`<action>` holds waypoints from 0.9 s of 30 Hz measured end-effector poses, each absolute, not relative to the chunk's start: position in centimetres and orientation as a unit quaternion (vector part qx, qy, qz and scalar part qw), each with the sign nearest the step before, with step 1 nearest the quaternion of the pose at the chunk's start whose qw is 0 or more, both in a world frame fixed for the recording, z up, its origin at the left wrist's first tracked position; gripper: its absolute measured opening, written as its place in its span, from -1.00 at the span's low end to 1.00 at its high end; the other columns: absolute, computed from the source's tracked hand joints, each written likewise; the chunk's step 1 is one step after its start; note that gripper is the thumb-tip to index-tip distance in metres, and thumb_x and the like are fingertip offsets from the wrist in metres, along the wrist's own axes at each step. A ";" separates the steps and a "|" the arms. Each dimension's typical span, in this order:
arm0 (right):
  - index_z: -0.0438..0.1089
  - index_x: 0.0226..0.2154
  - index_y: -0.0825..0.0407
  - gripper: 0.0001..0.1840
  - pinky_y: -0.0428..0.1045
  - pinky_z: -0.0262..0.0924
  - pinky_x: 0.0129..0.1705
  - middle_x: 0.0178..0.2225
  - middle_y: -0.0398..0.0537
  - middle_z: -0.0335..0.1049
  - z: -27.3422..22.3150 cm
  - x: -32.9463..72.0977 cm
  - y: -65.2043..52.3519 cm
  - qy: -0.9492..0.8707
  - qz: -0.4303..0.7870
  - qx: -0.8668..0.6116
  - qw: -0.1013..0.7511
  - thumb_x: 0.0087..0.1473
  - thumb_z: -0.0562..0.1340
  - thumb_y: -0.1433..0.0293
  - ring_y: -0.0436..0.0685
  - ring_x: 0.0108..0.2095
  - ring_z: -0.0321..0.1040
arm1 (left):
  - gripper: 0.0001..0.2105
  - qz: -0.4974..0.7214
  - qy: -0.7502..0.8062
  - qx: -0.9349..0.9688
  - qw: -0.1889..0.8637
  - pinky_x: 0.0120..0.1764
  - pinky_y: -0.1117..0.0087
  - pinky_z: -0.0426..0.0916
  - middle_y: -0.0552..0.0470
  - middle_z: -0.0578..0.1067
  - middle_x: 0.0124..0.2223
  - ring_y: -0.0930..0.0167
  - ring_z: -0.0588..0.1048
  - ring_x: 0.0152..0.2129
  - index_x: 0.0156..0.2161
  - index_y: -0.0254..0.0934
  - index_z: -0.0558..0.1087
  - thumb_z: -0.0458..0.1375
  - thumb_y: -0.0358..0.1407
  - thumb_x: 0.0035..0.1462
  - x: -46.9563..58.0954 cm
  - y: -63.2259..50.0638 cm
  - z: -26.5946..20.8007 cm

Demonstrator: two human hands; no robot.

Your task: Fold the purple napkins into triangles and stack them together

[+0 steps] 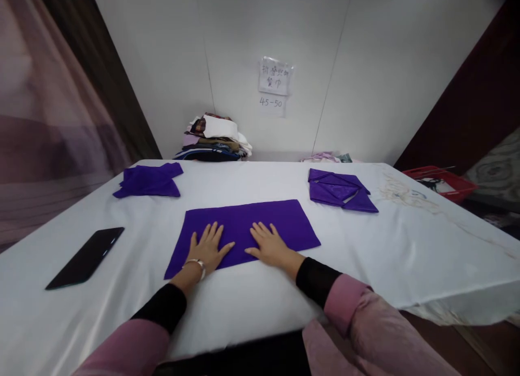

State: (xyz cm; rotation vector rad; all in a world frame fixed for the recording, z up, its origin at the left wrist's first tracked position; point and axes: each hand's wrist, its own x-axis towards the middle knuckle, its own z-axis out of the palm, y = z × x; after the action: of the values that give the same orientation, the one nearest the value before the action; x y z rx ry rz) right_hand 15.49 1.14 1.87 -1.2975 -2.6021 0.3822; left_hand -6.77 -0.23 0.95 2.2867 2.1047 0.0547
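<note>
A purple cloth napkin [244, 219], folded into a flat rectangle, lies in front of me on the white tablecloth [260, 305]. My left hand [206, 251] rests flat on its left half, fingers spread, a silver bracelet at the wrist. On the right half lies my right hand [268, 245], also flat with the fingers apart. Neither hand grips the cloth. Farther back on the left is a loose heap of purple cloth [148, 181]. Back on the right sits a purple folded piece [337, 189] with crossing, pointed layers.
A dark flat tablet-like object [87, 257] lies on the left. Behind the table edge, a stack of folded clothes [215, 140] stands against the wall, below a handwritten paper sign [275, 77]. A red basket [455, 186] is beyond the right edge.
</note>
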 end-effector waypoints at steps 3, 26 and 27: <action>-0.07 0.23 0.05 -0.25 0.26 -0.45 0.21 0.28 0.06 -0.21 1.4 21.4 1.2 -0.846 0.100 -0.517 0.089 0.13 -0.14 -0.05 0.22 0.27 -0.34 | -0.33 0.005 0.721 0.693 0.010 0.13 -0.11 -0.20 -0.13 -0.09 0.31 0.15 -0.16 0.24 0.26 -0.33 -0.04 -0.20 0.02 0.12 -11.1 -1.1 1.2; 0.13 0.15 0.03 -0.34 0.24 -0.11 0.15 0.10 0.03 0.23 0.3 28.3 -1.5 -0.902 -0.031 -0.416 0.114 -0.04 -0.05 0.63 0.16 0.13 0.10 | -0.57 0.092 0.585 0.803 -0.069 -0.04 0.19 0.28 -0.03 0.48 -0.02 0.29 0.42 -0.09 -0.07 -0.22 0.44 -0.03 -0.55 -0.05 -14.1 -7.1 2.6; 0.17 0.12 0.04 -0.34 0.23 -0.08 0.14 0.08 0.04 0.26 0.2 28.5 -1.1 -0.899 -0.041 -0.422 0.112 -0.06 -0.05 0.65 0.16 0.10 0.15 | -0.56 0.087 0.591 0.799 -0.071 -0.05 0.20 0.29 -0.04 0.49 -0.03 0.29 0.43 -0.09 -0.08 -0.22 0.44 -0.03 -0.56 -0.06 -14.0 -6.7 2.7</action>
State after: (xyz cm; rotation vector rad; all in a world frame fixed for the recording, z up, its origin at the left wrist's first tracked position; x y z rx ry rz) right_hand 28.54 -1.14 0.23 -1.2402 -2.6385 -0.1191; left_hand -13.98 -6.75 2.75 2.6279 1.9463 0.2874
